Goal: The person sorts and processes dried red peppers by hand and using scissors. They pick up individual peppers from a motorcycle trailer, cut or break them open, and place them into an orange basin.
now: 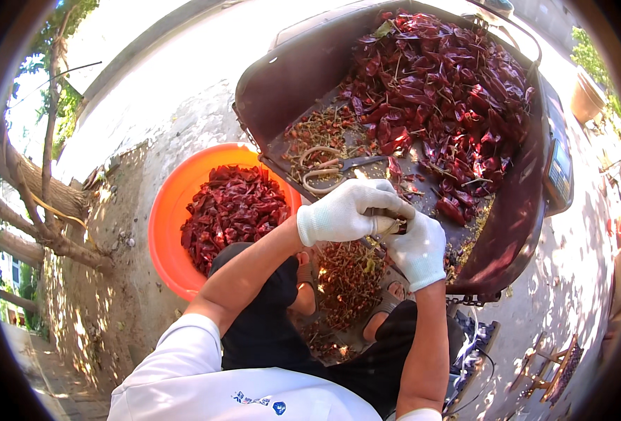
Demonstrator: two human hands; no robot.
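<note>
Both my hands, in white knit gloves, meet above the near edge of a dark metal cart tray. The fingers of my left hand and my right hand are closed together on a small dark-red dried chili pepper, mostly hidden by the gloves. Just beyond my left hand lie scissors with tan wrapped handles, resting in the tray among stems and scraps. A large heap of dried red chili peppers fills the tray's far and right side.
An orange tub on the left holds cut red chili pieces. Stems and scraps lie on the ground between my feet. A digital scale display sits at the tray's right side. Tree branches reach in at the left; a small wooden stool is lower right.
</note>
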